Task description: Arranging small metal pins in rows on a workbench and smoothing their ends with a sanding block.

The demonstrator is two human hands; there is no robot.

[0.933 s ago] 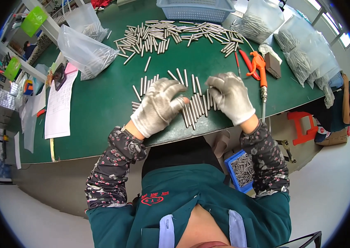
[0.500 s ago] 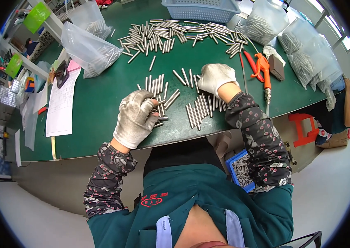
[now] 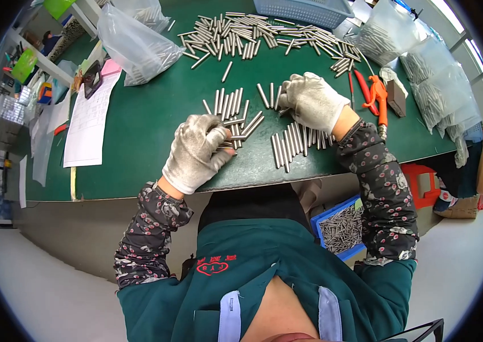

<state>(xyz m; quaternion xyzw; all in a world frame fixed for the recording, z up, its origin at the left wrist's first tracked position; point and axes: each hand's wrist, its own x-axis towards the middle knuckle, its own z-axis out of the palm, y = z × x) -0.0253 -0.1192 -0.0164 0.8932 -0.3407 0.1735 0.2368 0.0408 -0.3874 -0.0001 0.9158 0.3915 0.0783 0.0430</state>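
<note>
White fabric covers the left hand (image 3: 194, 149), its fingers half curled over the near end of a cluster of metal pins (image 3: 233, 102); some lie against the fingertips, though I cannot tell whether any are gripped. The right hand (image 3: 312, 102), gloved alike, is bent nearly closed, knuckles up, beside a few upright-pointing loose pins (image 3: 262, 96); its fingertips are hidden, so its hold cannot be told. Just below it, towards the table edge, a slanting row of pins (image 3: 290, 139) lies side by side on the green table (image 3: 150, 125).

Farther out, one lone pin (image 3: 226, 72) lies short of a scattered heap (image 3: 244, 40), behind which stands a blue basket (image 3: 304, 12). To the right are a red-handled tool (image 3: 365, 91), an orange air gun (image 3: 378, 97), a brown block (image 3: 396, 98) and clear bags of pins (image 3: 432, 94). To the left, another filled bag (image 3: 133, 48) sits near a dark phone (image 3: 92, 80) on white paper (image 3: 86, 131). Below the table, a blue bin (image 3: 351, 252) holds more pins.
</note>
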